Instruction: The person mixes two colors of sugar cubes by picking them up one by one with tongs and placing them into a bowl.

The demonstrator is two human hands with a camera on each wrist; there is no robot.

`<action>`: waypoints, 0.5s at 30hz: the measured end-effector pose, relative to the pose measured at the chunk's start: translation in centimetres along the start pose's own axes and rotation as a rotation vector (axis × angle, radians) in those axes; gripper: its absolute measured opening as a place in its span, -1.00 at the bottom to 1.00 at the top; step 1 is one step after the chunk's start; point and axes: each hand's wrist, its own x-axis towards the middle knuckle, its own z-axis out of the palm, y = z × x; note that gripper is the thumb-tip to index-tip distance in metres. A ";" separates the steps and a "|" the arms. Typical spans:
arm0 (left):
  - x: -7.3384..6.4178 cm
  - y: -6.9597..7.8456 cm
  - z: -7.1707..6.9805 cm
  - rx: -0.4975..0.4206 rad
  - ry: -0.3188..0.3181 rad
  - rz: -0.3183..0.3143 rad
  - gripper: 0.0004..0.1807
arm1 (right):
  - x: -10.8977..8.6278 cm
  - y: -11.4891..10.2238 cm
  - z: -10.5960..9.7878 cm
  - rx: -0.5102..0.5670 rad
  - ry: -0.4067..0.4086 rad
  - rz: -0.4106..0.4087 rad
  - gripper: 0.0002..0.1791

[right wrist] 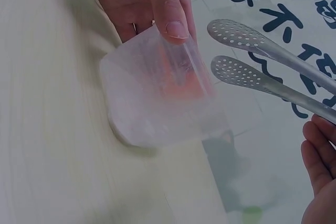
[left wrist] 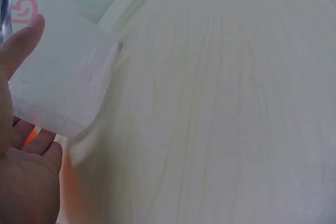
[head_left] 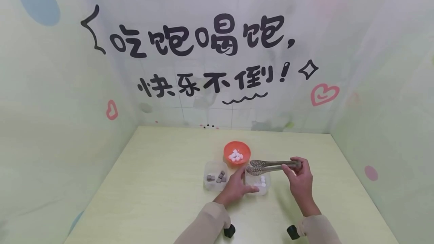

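Note:
My left hand (head_left: 236,186) grips a translucent plastic tub (head_left: 265,190) by its side, with the thumb at the near wall. A few white cubes (head_left: 263,181) lie in this tub. In the right wrist view the thumb presses on the wall of the tub (right wrist: 144,98). My right hand (head_left: 301,180) holds metal tongs (head_left: 259,164) by the closed end. Their perforated tips hang over the tub, spread apart, with nothing between them. In the left wrist view, the tub (left wrist: 65,72) hides part of the left fingers.
An orange bowl (head_left: 237,144) with several white cubes (head_left: 234,156) stands behind the tubs. Left of my left hand is a second translucent tub (head_left: 208,166) with several grey-brown cubes (head_left: 221,176). Printed wall sheets (head_left: 217,116) border the pale table (head_left: 152,183) at the back and sides.

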 end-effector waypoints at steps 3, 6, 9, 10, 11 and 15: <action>0.0 -0.1 0.1 0.000 -0.003 -0.005 0.16 | -0.1 0.2 -0.2 -0.021 -0.017 -0.025 -0.60; 0.0 -0.2 0.1 0.000 -0.006 -0.007 0.17 | -0.1 1.3 -0.4 -0.082 -0.037 -0.051 -0.60; 0.0 -0.3 0.1 -0.003 -0.005 0.005 0.16 | 0.0 2.7 -0.7 -0.170 -0.064 -0.086 -0.60; 0.0 -0.3 0.1 -0.004 -0.005 0.008 0.16 | 0.0 3.2 -0.8 -0.192 -0.074 -0.095 -0.60; 0.0 -0.3 0.0 -0.005 -0.004 0.012 0.16 | 0.1 3.4 -0.9 -0.215 -0.087 -0.107 -0.60; 0.0 -0.3 -0.1 -0.012 -0.006 0.038 0.14 | 0.2 3.8 -1.1 -0.300 -0.136 -0.157 -0.59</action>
